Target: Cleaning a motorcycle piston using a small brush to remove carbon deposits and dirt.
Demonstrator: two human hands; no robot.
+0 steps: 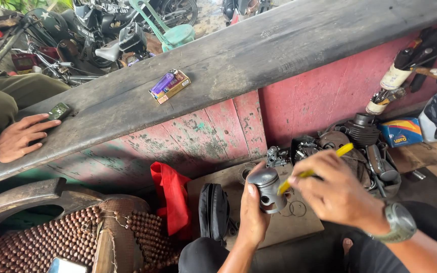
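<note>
My left hand [253, 215] grips a grey metal engine piston [268, 188], held upright over a flat board [299, 230]. My right hand [336, 192], with a wristwatch on its wrist, holds a thin yellow-handled tool [313, 171] whose tip reaches the piston's side near the pin hole. Thin wire rings [295, 208] lie on the board below the piston.
Another person's hand [20, 137] rests on the long weathered wooden plank [238, 60], near a small green object [58, 110]. A purple lighter on a cigarette pack [170, 85] lies on the plank. Engine parts [352, 139], a black pouch [213, 211] and a red cloth [170, 199] sit against the red wall.
</note>
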